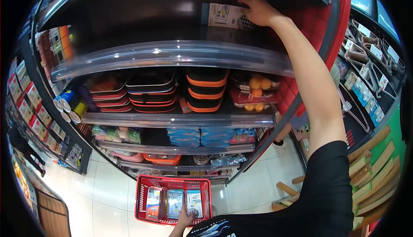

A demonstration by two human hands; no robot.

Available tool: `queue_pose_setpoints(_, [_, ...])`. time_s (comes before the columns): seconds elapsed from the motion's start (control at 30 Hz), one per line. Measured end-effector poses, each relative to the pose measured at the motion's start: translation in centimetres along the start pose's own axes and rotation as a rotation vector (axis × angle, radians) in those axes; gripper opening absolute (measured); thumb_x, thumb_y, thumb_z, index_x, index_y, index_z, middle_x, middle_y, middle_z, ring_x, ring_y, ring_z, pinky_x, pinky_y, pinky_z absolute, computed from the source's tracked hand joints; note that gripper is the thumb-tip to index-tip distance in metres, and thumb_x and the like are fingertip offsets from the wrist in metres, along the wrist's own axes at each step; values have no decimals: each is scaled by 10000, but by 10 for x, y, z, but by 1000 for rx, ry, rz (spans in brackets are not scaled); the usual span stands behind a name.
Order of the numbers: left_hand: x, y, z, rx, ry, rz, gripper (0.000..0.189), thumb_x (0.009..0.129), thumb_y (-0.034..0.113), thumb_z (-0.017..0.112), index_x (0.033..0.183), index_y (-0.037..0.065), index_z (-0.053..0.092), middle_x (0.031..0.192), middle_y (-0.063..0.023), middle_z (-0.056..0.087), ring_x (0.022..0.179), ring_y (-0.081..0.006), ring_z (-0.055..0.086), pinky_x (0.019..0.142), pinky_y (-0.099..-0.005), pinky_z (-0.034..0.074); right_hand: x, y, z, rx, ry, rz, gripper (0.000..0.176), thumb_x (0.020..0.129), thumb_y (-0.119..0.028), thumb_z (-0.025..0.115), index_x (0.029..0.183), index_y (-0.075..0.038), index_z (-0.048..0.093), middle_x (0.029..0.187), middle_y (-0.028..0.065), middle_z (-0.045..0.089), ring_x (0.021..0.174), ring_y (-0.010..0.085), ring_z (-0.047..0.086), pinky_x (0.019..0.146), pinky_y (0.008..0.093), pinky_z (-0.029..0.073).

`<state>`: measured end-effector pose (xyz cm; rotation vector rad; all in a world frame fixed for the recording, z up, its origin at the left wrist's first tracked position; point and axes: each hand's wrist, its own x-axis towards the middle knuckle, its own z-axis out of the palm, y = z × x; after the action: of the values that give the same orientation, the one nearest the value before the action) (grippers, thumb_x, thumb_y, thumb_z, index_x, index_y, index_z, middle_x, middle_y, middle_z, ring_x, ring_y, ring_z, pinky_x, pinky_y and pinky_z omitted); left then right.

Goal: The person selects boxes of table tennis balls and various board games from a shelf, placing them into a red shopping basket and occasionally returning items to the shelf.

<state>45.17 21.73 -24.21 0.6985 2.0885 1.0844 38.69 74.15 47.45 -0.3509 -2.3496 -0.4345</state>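
My right hand point(260, 12) reaches up to the top shelf, its thumb and fingers around the upper right corner of a flat white-and-blue package point(221, 15) with a checkered print. That package rests on the dark shelf. Low down, my left hand point(185, 218) is at a red shopping basket point(138, 197). Its fingers are on the left edge of a similar white-and-blue package point(194, 198) standing in the right part of the basket. Beside it are another blue package point(174, 200) and a white, blue and red package point(153, 200).
Clear plastic guards point(172, 56) edge the shelves. Below are black-and-orange cases point(206, 90), blue packets point(183, 137) and an orange container point(161, 159). A red side panel point(320, 35) borders the shelf. Hangers point(378, 80) and wooden items point(374, 177) are at the right.
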Motion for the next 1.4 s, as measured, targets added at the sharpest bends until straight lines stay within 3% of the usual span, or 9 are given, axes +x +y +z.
queue_pose_setpoints(0.23, [-20, 6, 5, 89, 108, -131, 853, 768, 235, 733, 1409, -50, 247, 1191, -321, 567, 1135, -398, 579, 960, -407, 462, 66, 46, 54, -193, -487, 186, 505, 874, -221, 593, 1337, -39, 499, 1341, 208, 527, 1269, 328, 488, 1068, 395, 389])
queue_pose_setpoints(0.47, [-24, -1, 15, 56, 97, -196, 892, 764, 232, 729, 1430, -56, 210, 1219, -327, 551, 1147, -413, 567, 970, -422, 454, 55, 37, 61, -201, -248, 175, 540, 805, -291, 709, 1265, -50, 563, 1298, 190, 567, 1238, 324, 520, 1041, 398, 418])
queue_pose_setpoints(0.57, [-22, 0, 10, -3, 88, -197, 878, 778, 276, 701, 1432, -17, 194, 1258, -349, 515, 1162, -476, 529, 971, -473, 438, 45, 8, 26, -317, -551, 212, 572, 813, -370, 700, 1286, -80, 559, 1306, 162, 567, 1219, 318, 535, 1036, 413, 420])
queue_pose_setpoints(0.7, [-18, 4, 10, 71, 122, -217, 880, 789, 241, 722, 1434, -52, 200, 1200, -357, 545, 1137, -433, 569, 956, -428, 455, 26, -10, 14, -418, -533, 167, 535, 838, -427, 655, 1265, -112, 590, 1265, 136, 600, 1180, 319, 564, 1012, 427, 438])
queue_pose_setpoints(0.8, [-22, 11, 7, 46, 135, -121, 868, 794, 273, 679, 1441, -34, 188, 1206, -373, 533, 1132, -495, 539, 950, -474, 450, -2, -16, -2, -358, -269, 83, 477, 857, -443, 629, 1208, -119, 633, 1196, 133, 639, 1135, 327, 592, 960, 436, 474])
queue_pose_setpoints(1.07, [-20, 27, -6, -237, 88, -27, 802, 836, 215, 683, 1459, 29, 212, 1166, -273, 590, 958, -281, 641, 832, -390, 512, -96, -76, -113, -110, 306, -209, 349, 886, -324, 635, 1115, -61, 640, 1029, 150, 684, 922, 294, 670, 792, 390, 518])
queue_pose_setpoints(1.2, [-29, 101, -51, -262, 87, 125, 707, 902, 235, 641, 1464, 67, 246, 1167, -214, 591, 955, -250, 640, 821, -351, 512, -164, -143, -158, 466, 79, 34, 302, 935, -167, 618, 1169, 22, 598, 1027, 66, 669, 936, 72, 589, 821, 227, 460])
queue_pose_setpoints(1.27, [-29, 129, -67, -413, 33, 150, 654, 910, 99, 603, 1454, 22, 248, 1324, -219, 469, 1202, -270, 506, 993, -362, 432, -201, -175, -145, 845, 139, 86, 270, 881, -179, 683, 1033, 37, 626, 881, 44, 663, 835, 79, 594, 732, 233, 478])
queue_pose_setpoints(1.4, [-37, 172, -93, -592, 28, 234, 568, 961, 199, 582, 1433, 34, 312, 1228, -176, 543, 1073, -193, 559, 910, -313, 458, -278, -231, -104, 959, -301, 294, 272, 869, -213, 688, 978, 33, 645, 842, 72, 662, 769, 125, 615, 677, 277, 491])
